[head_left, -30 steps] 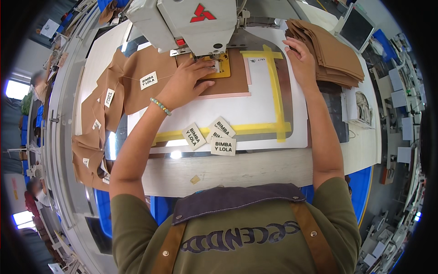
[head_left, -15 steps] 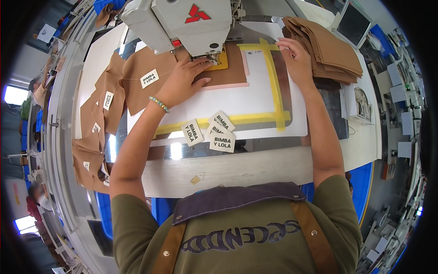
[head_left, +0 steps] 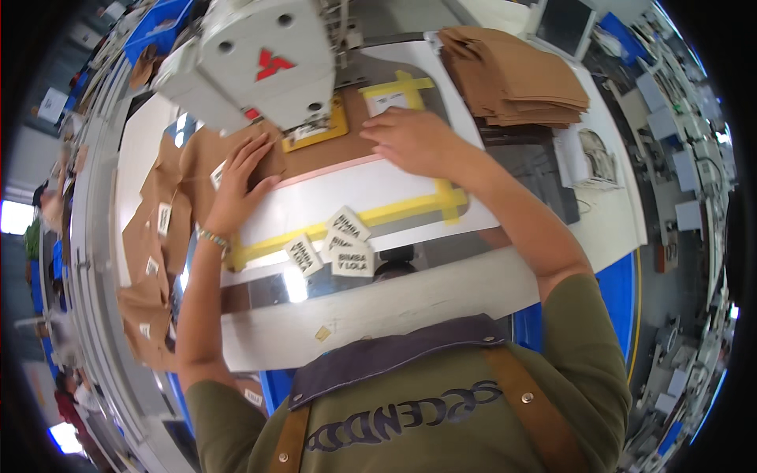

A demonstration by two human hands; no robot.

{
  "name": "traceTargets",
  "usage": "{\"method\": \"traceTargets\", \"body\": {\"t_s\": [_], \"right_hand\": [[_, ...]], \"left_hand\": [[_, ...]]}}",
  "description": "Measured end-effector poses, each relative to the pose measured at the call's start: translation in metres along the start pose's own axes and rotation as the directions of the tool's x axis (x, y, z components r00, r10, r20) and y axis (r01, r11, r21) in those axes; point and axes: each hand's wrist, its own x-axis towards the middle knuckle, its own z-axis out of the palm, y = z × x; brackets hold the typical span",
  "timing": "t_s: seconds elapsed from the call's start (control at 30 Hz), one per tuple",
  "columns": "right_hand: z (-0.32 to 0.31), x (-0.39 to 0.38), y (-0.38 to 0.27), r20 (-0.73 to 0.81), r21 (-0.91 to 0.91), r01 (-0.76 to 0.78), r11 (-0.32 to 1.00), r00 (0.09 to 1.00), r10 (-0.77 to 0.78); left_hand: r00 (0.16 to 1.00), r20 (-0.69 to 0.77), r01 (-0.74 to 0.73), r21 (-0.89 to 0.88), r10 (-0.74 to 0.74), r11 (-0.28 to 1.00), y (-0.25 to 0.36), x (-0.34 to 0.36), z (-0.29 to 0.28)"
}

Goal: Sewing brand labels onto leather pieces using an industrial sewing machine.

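My left hand [head_left: 244, 177] rests with fingers stretched on brown sheet material [head_left: 277, 162], left of the sewing machine head [head_left: 248, 67]. My right hand [head_left: 406, 140] lies with fingers extended over the brown piece's right part, beside the yellow frame [head_left: 341, 124] under the presser foot. The piece sits on a white template [head_left: 331, 189] edged with yellow tape [head_left: 424, 189]. Several loose white labels [head_left: 353, 260] lie near the template's front edge. At the left, a chain of labelled brown pieces [head_left: 140, 307] drapes over the table.
A stack of brown pieces [head_left: 516, 75] lies at the back right, near a small screen [head_left: 564, 27] and a white box [head_left: 587, 154]. Blue bins [head_left: 615, 315] sit beside and below the table [head_left: 276, 343]. People [head_left: 67, 394] work at far left.
My right hand has moved left from beside the stack onto the piece by the machine. My left hand has shifted left, away from the presser foot. The view has tilted.
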Motion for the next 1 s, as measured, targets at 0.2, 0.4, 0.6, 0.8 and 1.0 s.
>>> {"method": "traceTargets", "body": {"t_s": [0.2,0.4,0.6,0.8,1.0], "right_hand": [[0.029,0.037,-0.018,0.000,-0.090,0.080,0.993,0.997,-0.081],[0.025,0.011,-0.014,0.042,-0.154,0.072,0.985,0.997,-0.067],[-0.011,0.010,-0.031,0.091,-0.079,0.011,0.997,0.996,-0.004],[-0.025,-0.011,-0.030,0.200,-0.208,-0.028,0.978,0.977,0.070],[-0.008,-0.034,-0.026,0.001,-0.238,0.033,0.971,0.999,-0.034]], "left_hand": [[0.998,0.052,0.023,-0.062,-0.019,0.998,-0.047,-0.026,-0.005],[0.999,0.048,0.020,0.021,-0.021,1.000,-0.009,-0.005,0.012],[0.996,0.090,-0.022,0.168,0.007,0.986,0.033,-0.003,0.001],[0.961,0.090,-0.273,0.446,0.261,0.853,0.033,0.014,0.037],[0.898,0.069,-0.421,0.424,0.435,0.802,0.078,-0.028,-0.002]]}}
